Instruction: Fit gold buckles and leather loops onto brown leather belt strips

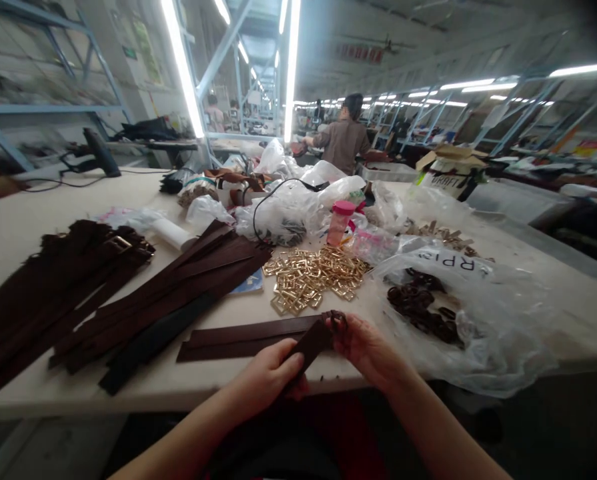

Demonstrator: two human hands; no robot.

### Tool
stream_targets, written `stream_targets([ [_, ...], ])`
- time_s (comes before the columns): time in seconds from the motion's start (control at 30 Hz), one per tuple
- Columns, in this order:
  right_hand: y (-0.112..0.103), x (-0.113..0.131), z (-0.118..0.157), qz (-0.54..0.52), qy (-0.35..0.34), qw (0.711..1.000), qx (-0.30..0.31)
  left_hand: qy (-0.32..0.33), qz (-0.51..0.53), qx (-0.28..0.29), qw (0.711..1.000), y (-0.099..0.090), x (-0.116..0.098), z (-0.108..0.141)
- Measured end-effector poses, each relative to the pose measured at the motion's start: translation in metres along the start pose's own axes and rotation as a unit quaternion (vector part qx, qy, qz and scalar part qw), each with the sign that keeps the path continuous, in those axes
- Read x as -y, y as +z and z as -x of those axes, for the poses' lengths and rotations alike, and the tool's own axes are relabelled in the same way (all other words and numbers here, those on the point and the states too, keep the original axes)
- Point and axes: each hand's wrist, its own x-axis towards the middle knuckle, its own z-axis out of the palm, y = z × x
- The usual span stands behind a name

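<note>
My left hand is closed around a dark brown leather strap, thumb on top, near the table's front edge. At the strap's upper end, my right hand pinches a small brown strap loop; whether the loop encircles the strap is unclear. Behind my left hand, more brown straps lie flat. A heap of gold-coloured buckles sits just beyond my hands. To the right, a clear plastic bag lies open, with many brown loops inside.
Brown strap bundles cover the left side, one with buckles attached. A pink-lidded jar stands behind the buckle heap, among plastic bags. Farther back are a cardboard box and a person turned away.
</note>
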Motion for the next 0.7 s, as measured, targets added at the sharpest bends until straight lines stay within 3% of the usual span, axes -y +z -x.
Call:
stream_targets([
  [0.1,0.041,-0.026,0.008,-0.078,0.023,0.997,-0.001,0.038,-0.078,-0.06,0.994,-0.007,0.002,0.007],
  [0.23,0.06,-0.041,0.008,-0.031,-0.045,0.998,-0.03,0.031,-0.18,-0.107,0.977,-0.016,0.015,0.019],
  [0.33,0.061,-0.048,0.011,0.064,-0.098,0.992,-0.037,0.018,-0.219,-0.097,0.971,-0.017,0.02,0.024],
  [0.43,0.062,-0.055,0.016,0.123,-0.144,0.981,-0.027,-0.012,-0.173,-0.042,0.984,-0.016,0.017,0.026],
  [0.53,0.063,-0.061,0.017,0.072,-0.109,0.991,-0.005,-0.029,-0.105,0.0,0.994,-0.016,0.013,0.026],
  [0.7,0.063,-0.072,0.016,0.001,-0.013,1.0,0.012,-0.062,-0.028,0.003,0.998,-0.02,0.019,0.028],
])
